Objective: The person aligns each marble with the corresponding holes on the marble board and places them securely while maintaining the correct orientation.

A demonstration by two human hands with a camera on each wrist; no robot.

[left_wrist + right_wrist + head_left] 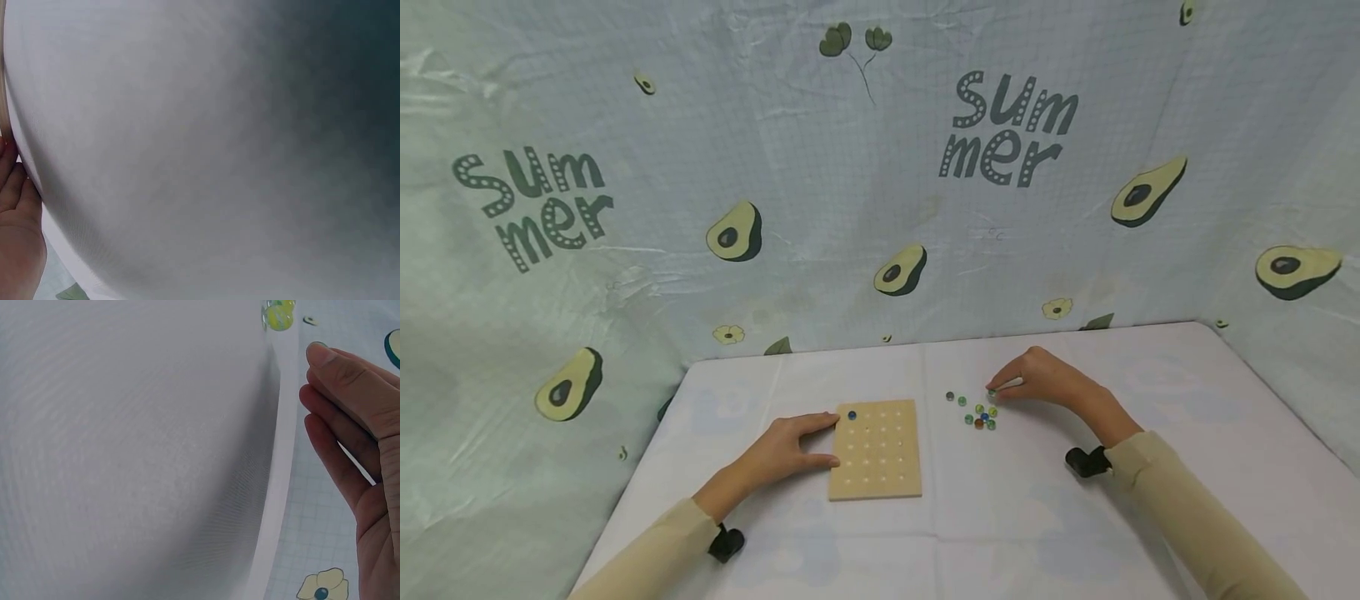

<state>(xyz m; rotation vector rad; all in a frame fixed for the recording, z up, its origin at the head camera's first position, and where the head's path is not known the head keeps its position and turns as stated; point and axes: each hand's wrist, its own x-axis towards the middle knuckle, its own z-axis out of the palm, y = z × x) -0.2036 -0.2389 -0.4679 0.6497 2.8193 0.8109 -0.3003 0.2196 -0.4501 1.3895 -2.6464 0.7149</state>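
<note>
A square wooden board (880, 450) with rows of small hollows lies on the table, and a dark blue marble (852, 415) sits in its far left hollow. My left hand (784, 452) rests at the board's left edge, thumb and fingers spread and touching it. In the left wrist view, only part of that hand (22, 219) shows at the frame's edge. To the right, my right hand (1047, 379) pinches a greenish glass marble (992, 393) between thumb and fingertips. The right wrist view shows this hand (356, 419) with the marble mostly hidden behind the thumb.
Several loose glass marbles lie in a cluster near the right hand, among them an orange-brown marble (979, 423) and a yellow-green marble (279, 317). A grey marble (950, 396) lies at the cluster's left. A white cloth covers the table (1000, 533); a printed curtain (820, 167) hangs behind.
</note>
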